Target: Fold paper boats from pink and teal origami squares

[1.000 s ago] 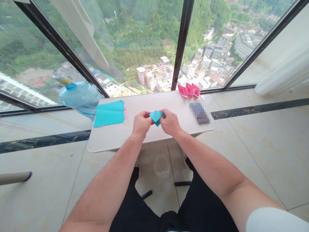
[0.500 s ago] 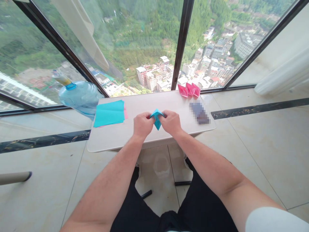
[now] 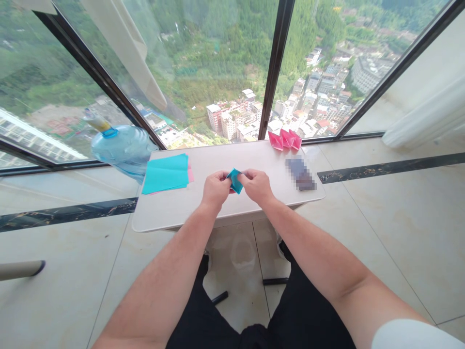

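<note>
Both my hands pinch a small folded piece of teal paper (image 3: 235, 180) above the middle of a small white table (image 3: 170, 211). My left hand (image 3: 215, 189) grips its left side with closed fingers. My right hand (image 3: 257, 184) grips its right side, fingers closed too. The paper is folded narrow and partly hidden between my fingers. A stack of flat teal sheets (image 3: 165, 173) with a pink sheet under it lies on the table to the left.
Three folded pink paper shapes (image 3: 285, 139) stand at the table's far right corner. A blurred dark flat object (image 3: 300, 173) lies on the right side. A blue water jug (image 3: 121, 148) leans at the window left of the table. Floor-to-ceiling windows stand behind.
The teal paper has gone from a wide open triangle to a narrower, flatter fold as my hands pressed closer together. The view shifted slightly.
</note>
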Action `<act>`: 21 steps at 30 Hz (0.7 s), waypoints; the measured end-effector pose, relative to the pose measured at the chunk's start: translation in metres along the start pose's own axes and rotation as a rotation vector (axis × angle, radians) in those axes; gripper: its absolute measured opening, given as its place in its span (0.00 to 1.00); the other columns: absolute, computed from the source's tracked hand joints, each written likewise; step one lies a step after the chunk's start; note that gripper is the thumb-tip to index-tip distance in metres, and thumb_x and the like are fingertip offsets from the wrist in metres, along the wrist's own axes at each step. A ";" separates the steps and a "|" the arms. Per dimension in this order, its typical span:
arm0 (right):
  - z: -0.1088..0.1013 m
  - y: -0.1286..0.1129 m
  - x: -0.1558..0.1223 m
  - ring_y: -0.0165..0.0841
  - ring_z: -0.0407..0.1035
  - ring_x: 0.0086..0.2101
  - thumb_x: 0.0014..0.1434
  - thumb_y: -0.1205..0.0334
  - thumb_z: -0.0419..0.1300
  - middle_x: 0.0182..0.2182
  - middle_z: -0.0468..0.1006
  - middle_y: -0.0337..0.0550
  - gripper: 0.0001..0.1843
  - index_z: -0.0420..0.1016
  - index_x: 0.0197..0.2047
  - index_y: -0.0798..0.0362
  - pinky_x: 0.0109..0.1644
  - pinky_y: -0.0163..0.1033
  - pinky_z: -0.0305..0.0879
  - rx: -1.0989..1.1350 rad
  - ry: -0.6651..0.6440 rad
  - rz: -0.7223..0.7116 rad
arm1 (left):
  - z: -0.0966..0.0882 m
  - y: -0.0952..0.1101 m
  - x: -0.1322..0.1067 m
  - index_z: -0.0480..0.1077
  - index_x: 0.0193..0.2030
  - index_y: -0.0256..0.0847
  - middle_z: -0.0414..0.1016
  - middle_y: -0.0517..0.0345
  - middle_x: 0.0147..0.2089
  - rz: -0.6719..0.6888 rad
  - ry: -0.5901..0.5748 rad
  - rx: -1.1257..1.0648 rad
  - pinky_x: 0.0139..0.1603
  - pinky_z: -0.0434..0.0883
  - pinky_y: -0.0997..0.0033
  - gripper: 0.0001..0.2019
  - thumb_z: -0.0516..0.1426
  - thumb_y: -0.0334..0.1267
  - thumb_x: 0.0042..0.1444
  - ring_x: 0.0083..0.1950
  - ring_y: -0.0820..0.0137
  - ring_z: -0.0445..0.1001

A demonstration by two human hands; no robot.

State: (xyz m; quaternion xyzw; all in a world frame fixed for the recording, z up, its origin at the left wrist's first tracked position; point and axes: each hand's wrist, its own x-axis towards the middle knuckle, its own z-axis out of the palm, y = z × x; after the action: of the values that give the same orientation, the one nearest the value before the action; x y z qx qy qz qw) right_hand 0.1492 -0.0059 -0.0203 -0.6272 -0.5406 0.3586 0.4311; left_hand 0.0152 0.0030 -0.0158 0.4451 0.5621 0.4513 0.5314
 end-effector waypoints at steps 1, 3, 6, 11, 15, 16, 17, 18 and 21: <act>-0.001 0.000 0.001 0.30 0.68 0.27 0.54 0.52 0.60 0.23 0.76 0.36 0.13 0.82 0.32 0.52 0.33 0.35 0.62 0.049 -0.010 0.022 | -0.001 0.002 0.000 0.75 0.30 0.36 0.75 0.58 0.25 -0.025 -0.030 -0.034 0.33 0.76 0.67 0.12 0.65 0.42 0.41 0.28 0.70 0.73; -0.002 -0.001 0.002 0.31 0.69 0.28 0.53 0.51 0.62 0.25 0.78 0.36 0.14 0.83 0.35 0.52 0.33 0.35 0.63 0.147 -0.035 0.046 | -0.003 0.004 -0.001 0.75 0.30 0.36 0.76 0.57 0.27 -0.071 -0.101 -0.079 0.35 0.76 0.66 0.13 0.66 0.43 0.39 0.30 0.69 0.75; -0.002 -0.003 0.002 0.31 0.71 0.31 0.52 0.51 0.63 0.29 0.80 0.37 0.16 0.83 0.39 0.51 0.36 0.35 0.66 0.254 -0.072 0.047 | -0.004 0.006 -0.002 0.75 0.30 0.36 0.77 0.56 0.27 -0.093 -0.164 -0.085 0.35 0.76 0.66 0.13 0.66 0.43 0.40 0.30 0.69 0.76; 0.002 -0.005 0.001 0.30 0.68 0.30 0.51 0.53 0.61 0.26 0.77 0.36 0.13 0.81 0.35 0.52 0.35 0.35 0.65 0.361 -0.103 0.070 | -0.002 0.007 -0.005 0.75 0.31 0.37 0.77 0.58 0.27 -0.064 -0.189 -0.090 0.36 0.76 0.66 0.11 0.65 0.40 0.41 0.31 0.69 0.77; 0.004 -0.005 0.001 0.29 0.67 0.30 0.51 0.55 0.58 0.26 0.76 0.36 0.13 0.80 0.34 0.53 0.35 0.34 0.64 0.455 -0.106 0.084 | 0.000 0.010 -0.007 0.76 0.33 0.38 0.78 0.57 0.28 -0.053 -0.194 -0.098 0.37 0.76 0.66 0.10 0.63 0.39 0.42 0.32 0.69 0.77; 0.004 -0.004 0.001 0.29 0.67 0.30 0.51 0.55 0.58 0.27 0.77 0.36 0.13 0.80 0.34 0.53 0.35 0.34 0.64 0.443 -0.105 0.074 | 0.001 0.010 -0.007 0.76 0.33 0.38 0.77 0.58 0.28 -0.053 -0.190 -0.096 0.37 0.76 0.66 0.10 0.63 0.38 0.42 0.32 0.69 0.77; 0.005 -0.003 0.001 0.30 0.68 0.30 0.51 0.55 0.59 0.27 0.77 0.36 0.13 0.80 0.35 0.53 0.34 0.34 0.64 0.418 -0.104 0.064 | 0.001 0.010 -0.007 0.76 0.32 0.38 0.77 0.58 0.28 -0.052 -0.184 -0.093 0.36 0.76 0.66 0.10 0.63 0.38 0.42 0.31 0.69 0.77; 0.005 -0.001 0.001 0.30 0.68 0.30 0.51 0.55 0.59 0.27 0.77 0.36 0.14 0.80 0.36 0.53 0.34 0.34 0.64 0.383 -0.101 0.058 | 0.001 0.009 -0.007 0.75 0.32 0.38 0.77 0.58 0.28 -0.048 -0.177 -0.090 0.36 0.76 0.67 0.09 0.63 0.38 0.41 0.31 0.70 0.76; 0.004 0.003 0.002 0.31 0.68 0.29 0.51 0.56 0.60 0.26 0.77 0.36 0.12 0.80 0.35 0.52 0.33 0.35 0.64 0.242 -0.059 0.030 | 0.000 0.006 -0.005 0.75 0.30 0.37 0.76 0.59 0.27 -0.034 -0.165 -0.065 0.35 0.77 0.67 0.09 0.62 0.38 0.41 0.30 0.71 0.75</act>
State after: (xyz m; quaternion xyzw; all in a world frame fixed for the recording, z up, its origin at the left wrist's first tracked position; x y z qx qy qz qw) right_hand 0.1466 -0.0038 -0.0247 -0.5677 -0.4965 0.4457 0.4822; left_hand 0.0160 -0.0009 -0.0088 0.4534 0.5090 0.4222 0.5976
